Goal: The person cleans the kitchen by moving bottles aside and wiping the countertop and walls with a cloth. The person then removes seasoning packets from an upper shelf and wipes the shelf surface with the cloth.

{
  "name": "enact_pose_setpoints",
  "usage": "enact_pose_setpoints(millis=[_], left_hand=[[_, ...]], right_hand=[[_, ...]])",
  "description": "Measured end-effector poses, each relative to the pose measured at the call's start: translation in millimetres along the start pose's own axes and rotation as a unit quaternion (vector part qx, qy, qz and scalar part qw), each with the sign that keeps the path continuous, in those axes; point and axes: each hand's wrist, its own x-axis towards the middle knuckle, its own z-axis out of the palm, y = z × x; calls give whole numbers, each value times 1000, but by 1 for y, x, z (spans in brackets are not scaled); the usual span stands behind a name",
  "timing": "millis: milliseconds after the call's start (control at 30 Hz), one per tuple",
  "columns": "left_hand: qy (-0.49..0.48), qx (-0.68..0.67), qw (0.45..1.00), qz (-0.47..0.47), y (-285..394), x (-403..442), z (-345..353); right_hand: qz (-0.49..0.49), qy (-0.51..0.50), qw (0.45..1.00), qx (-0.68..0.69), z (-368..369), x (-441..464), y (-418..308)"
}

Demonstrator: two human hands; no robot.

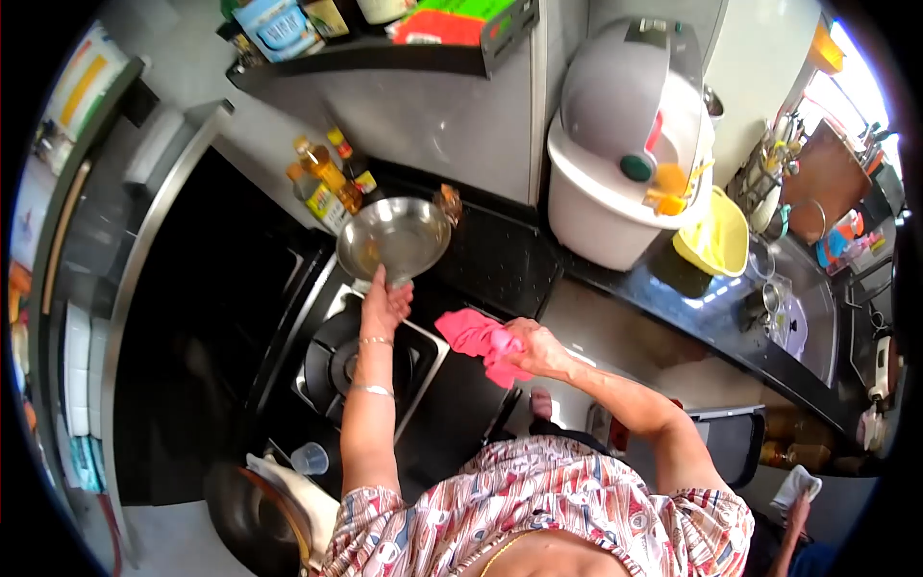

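Observation:
My left hand (386, 303) is closed at the near rim of a shiny steel bowl (396, 236), with one digit lying over the edge. The bowl is tipped so its inside faces me, and its underside is hidden. Below that wrist is a black gas burner (341, 365) on the hob. My right hand (538, 348) grips a crumpled pink cloth (481, 343), which hangs to the left over the dark counter edge, apart from the bowl.
Bottles (322, 188) stand behind the bowl. A white tub (601, 212) with a grey lid and a yellow basket (716, 236) sit along the counter, before the sink (817, 327). A plastic cup (310, 459) and dark wok (245, 519) are lower left. Another person's hand (796, 514) holds white cloth.

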Motion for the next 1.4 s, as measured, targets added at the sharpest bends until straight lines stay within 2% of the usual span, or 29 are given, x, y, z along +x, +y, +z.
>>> enact_pose_setpoints(millis=[67,100,133,200,267,333,367,433,467,533,600,667,700,733,767,800,833,867,900,933,1000,1100,1133,1200,1233,1267,1333,1367,1400], left_hand=[[32,10,999,18,-4,-10,4],[31,13,999,30,-6,-20,6],[36,3,998,57,-12,-24,5],[17,23,996,90,-27,-32,4],[21,38,992,120,-39,-60,20],[-18,53,991,119,-53,-74,28],[-34,61,990,123,-60,-83,33],[-91,93,983,130,-72,-88,40],[-120,103,979,127,-77,-92,43],[-124,122,979,110,-73,-115,68],[-221,-8,972,82,-65,-125,93],[-429,-108,896,36,-54,-107,102],[-385,-78,863,317,-50,-103,134],[-424,-212,870,133,-51,-100,131],[-504,-181,826,174,-55,-96,133],[-578,-151,772,215,-48,-113,143],[-428,-278,846,157,-49,-116,149],[-397,-283,868,94,-40,-116,159],[-490,-244,833,77,-28,-109,158],[-577,-204,789,62,-16,-108,158],[-485,-171,854,76,9,-108,172],[-525,-168,828,100,44,-126,203],[-490,-109,843,194,54,-134,212],[-449,-45,846,283,65,-127,228],[-342,-172,867,318,67,-117,240],[-232,-293,865,335,62,-108,256],[-270,-268,837,393,70,-84,270],[-296,-153,826,455,77,-76,275],[-248,-147,824,488,81,-73,288]], right_hand=[[0,114,992,55,-17,19,-2],[-42,164,986,4,-28,30,0],[-44,194,979,-41,-36,40,-2],[-24,203,969,-138,-47,55,-6],[-18,146,956,-252,-28,64,24],[5,73,932,-354,-13,59,34],[5,72,932,-355,-12,63,43],[56,48,984,-165,-26,79,47],[69,79,994,7,-36,82,41],[129,153,958,205,-53,92,-7],[57,123,978,158,-70,88,-52],[-154,35,987,-35,-76,84,-72],[-144,26,988,-56,-73,77,-82],[-134,16,988,-74,-70,68,-90],[-168,41,981,-85,-79,67,-90],[-204,115,972,-27,-86,67,-84],[-163,176,970,-41,-96,61,-84],[-123,235,963,-56,-108,54,-83],[-135,294,941,-96,-113,48,-74],[-122,262,953,-92,-117,40,-63],[-73,185,978,-70,-102,22,-28],[-74,105,979,-160,-83,6,18],[-73,105,978,-162,-79,7,30],[-100,117,952,-266,-72,9,53],[-111,105,942,-297,-70,11,55],[-99,82,941,-312,-66,14,58],[-151,64,930,-328,-53,21,83],[-158,24,931,-328,-49,26,94],[-166,33,941,-293,-44,28,106]])
